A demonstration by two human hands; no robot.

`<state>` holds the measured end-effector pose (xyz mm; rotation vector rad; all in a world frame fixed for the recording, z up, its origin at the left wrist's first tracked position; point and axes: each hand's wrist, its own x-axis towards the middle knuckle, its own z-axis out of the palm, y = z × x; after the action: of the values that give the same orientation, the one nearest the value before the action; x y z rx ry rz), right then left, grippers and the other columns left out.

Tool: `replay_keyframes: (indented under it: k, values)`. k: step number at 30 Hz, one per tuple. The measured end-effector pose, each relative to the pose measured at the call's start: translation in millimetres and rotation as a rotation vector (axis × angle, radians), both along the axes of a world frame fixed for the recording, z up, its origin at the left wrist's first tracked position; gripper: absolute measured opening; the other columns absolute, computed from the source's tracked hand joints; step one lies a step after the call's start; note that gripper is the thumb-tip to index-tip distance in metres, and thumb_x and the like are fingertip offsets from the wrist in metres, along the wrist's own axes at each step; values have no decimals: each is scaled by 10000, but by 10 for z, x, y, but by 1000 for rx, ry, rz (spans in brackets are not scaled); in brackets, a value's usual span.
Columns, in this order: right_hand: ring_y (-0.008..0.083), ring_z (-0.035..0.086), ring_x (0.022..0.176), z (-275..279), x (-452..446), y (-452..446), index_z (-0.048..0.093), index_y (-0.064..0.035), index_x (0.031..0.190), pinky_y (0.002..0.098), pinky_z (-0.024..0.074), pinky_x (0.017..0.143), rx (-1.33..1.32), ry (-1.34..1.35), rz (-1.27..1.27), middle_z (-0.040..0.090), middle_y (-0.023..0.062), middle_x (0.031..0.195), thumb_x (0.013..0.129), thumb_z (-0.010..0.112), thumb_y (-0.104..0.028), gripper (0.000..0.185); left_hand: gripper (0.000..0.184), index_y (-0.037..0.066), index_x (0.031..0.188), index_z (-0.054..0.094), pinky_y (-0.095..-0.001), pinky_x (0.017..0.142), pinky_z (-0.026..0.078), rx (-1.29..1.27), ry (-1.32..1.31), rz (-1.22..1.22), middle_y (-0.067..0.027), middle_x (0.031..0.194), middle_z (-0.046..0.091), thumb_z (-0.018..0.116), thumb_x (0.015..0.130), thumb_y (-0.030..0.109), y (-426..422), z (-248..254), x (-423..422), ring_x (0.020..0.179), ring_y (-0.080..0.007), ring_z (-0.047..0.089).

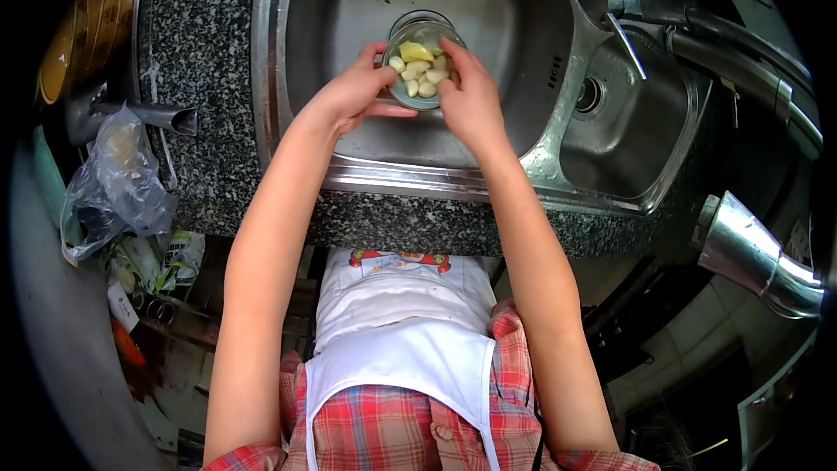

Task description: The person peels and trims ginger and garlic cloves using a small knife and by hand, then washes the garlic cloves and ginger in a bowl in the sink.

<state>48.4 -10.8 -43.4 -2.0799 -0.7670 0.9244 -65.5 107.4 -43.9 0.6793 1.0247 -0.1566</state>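
Observation:
Over the large basin of the steel sink [366, 138], a small glass bowl [420, 104] is held between both hands. Several peeled garlic cloves [425, 78] lie in it, with a yellow piece that looks like ginger [417, 52] on top toward the far side. My left hand [359, 92] grips the bowl's left side, its thumb at the rim and fingers spread below. On the right side, my right hand [471, 92] holds the rim, with the thumb at the near edge by the cloves. The bowl partly covers the drain behind it.
A smaller basin [610, 148] with a drain adjoins on the right, beneath the faucet [610, 4] and its lever. Speckled granite counter [200, 52] surrounds the sink. At left are a clear plastic bag [122, 174] and a metal cleaver-like piece [166, 118]. A steel pipe-like object [750, 249] stands at right.

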Motion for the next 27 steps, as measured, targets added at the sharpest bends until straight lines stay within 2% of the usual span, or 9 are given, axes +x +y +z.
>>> replay_keyframes:
  k: [3, 6, 8, 13, 15, 16, 21, 24, 27]
  values:
    - [219, 565, 865, 118, 24, 116, 499, -13, 1212, 303, 440, 822, 16, 24, 29, 554, 166, 1115, 734, 463, 3, 480, 485, -5, 1280, 242, -417, 768, 569, 9, 36, 8, -194, 1165, 424, 410, 825, -14, 85, 212, -3, 954, -279, 562]
    - [256, 569, 912, 199, 69, 205, 514, -8, 1192, 312, 439, 841, 53, 11, 144, 551, 168, 1110, 739, 463, -12, 456, 482, -11, 1271, 243, -419, 757, 570, 65, 53, 3, -198, 1153, 429, 432, 829, 7, 123, 340, -16, 923, -266, 566]
    - [351, 522, 1048, 293, 74, 302, 505, 15, 1186, 377, 419, 910, 55, -3, 275, 504, 205, 1179, 737, 474, -20, 451, 506, -27, 1275, 220, -397, 736, 577, 83, 62, -3, -205, 1125, 444, 451, 827, 21, 143, 385, -31, 900, -272, 578]
    - [379, 478, 1094, 246, -221, 451, 457, 28, 1223, 383, 392, 937, 2, -79, 258, 433, 250, 1227, 792, 478, -60, 440, 546, -45, 1270, 203, -360, 705, 573, 118, 106, 25, -201, 1055, 491, 499, 826, 71, 162, 502, -15, 835, -258, 598]
    - [436, 468, 1083, 175, -350, 465, 423, 45, 1232, 449, 394, 934, 143, -195, 199, 399, 262, 1260, 806, 491, -74, 448, 566, -42, 1262, 209, -350, 706, 559, 172, 118, 44, -193, 1031, 510, 530, 822, 111, 179, 471, -57, 813, -241, 599]
    - [445, 434, 1135, 170, -381, 465, 409, 73, 1229, 447, 370, 968, 183, -177, 191, 384, 285, 1283, 813, 480, -61, 444, 586, -41, 1251, 211, -347, 705, 548, 195, 109, 54, -182, 990, 532, 554, 810, 136, 187, 480, -73, 792, -222, 592]
    - [409, 375, 1219, 171, -496, 503, 407, 59, 1247, 408, 346, 997, 225, -222, 156, 386, 283, 1305, 864, 415, -43, 396, 613, -29, 1249, 205, -333, 690, 541, 237, 154, 3, -166, 958, 544, 572, 792, 149, 280, 521, -137, 742, -197, 573]
    - [396, 394, 1210, 230, -543, 531, 407, 48, 1253, 408, 348, 996, 283, -4, 52, 381, 282, 1311, 863, 408, -32, 398, 586, -10, 1216, 247, -342, 709, 533, 280, 145, 36, -150, 966, 530, 598, 779, 159, 297, 584, -177, 767, -194, 577]
    - [404, 390, 1209, 220, -610, 540, 404, 49, 1255, 406, 357, 990, 352, -56, 26, 378, 285, 1312, 865, 406, -34, 399, 562, -5, 1178, 288, -341, 699, 537, 395, 157, -19, -150, 985, 509, 629, 766, 166, 317, 754, -184, 791, -201, 581]
